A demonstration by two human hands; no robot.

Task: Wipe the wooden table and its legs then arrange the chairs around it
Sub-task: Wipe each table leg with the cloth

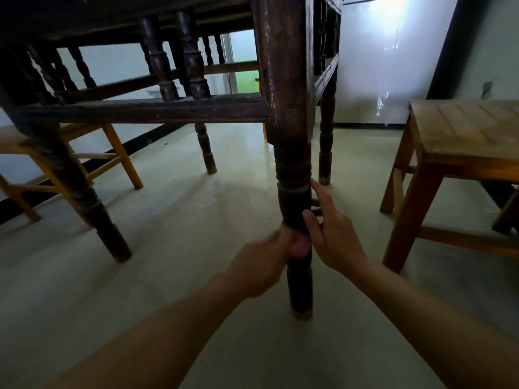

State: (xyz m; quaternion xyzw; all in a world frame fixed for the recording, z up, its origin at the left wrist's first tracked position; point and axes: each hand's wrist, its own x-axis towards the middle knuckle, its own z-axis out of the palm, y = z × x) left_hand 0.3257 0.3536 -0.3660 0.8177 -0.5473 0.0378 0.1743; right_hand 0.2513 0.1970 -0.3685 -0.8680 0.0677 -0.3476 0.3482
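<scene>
The near table leg [295, 192] is taken as the landmark: it stands at the middle of the view, dark and turned, its foot on the pale floor [196, 248]. The left hand [261, 265] is clenched against the lower part of this leg, and something pinkish, possibly a cloth, is pressed under its grip, though blur prevents certainty. The right hand [334, 237] is laid on the right side of the same leg just above, fingers spread and grasping nothing, apparently to steady it.

The leg-wiping step is judged to be in hand. Whether the tabletop has been wiped cannot be told, since only its underside and spindled rail [146, 110] are seen. Three further legs stand beyond and left of the landmark; their state is unknown. The chairs are judged not yet arranged: one wooden chair [460, 164] stands to the right of the leg, another [84, 161] far left behind it.

No brand, label or writing can be read.
</scene>
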